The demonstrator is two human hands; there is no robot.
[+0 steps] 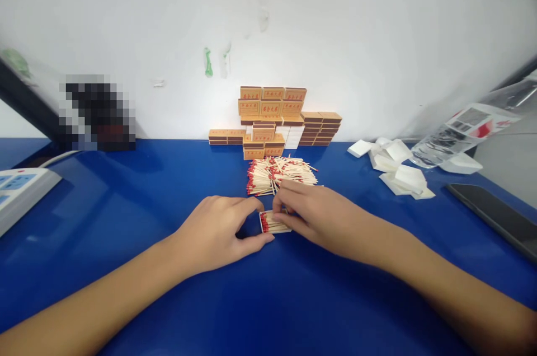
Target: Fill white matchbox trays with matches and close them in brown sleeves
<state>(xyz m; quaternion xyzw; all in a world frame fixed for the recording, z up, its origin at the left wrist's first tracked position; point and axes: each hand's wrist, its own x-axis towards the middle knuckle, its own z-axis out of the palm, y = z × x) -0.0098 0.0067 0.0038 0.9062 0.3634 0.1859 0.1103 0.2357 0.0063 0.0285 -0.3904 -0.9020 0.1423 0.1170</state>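
A small white matchbox tray [272,231] filled with red-tipped matches [268,224] lies on the blue table [235,300]. My left hand [218,230] curves around its left end, thumb at the near edge and index finger at the far edge, steadying it. Over the right part of the tray, my right hand [306,207] has thumb and fingers pinched down onto the matches; its fingertips partly hide them. Just behind the tray lies a large heap of loose matches [281,172], red heads mostly to the left, with the right hand close to its near side.
Stacked orange and brown matchboxes [271,108] stand against the white wall [361,37]. Several empty white trays [398,154] lie at the right beside a tilted plastic bottle [461,126] and a dark phone [490,216]. A white power strip [25,193] sits at the left edge.
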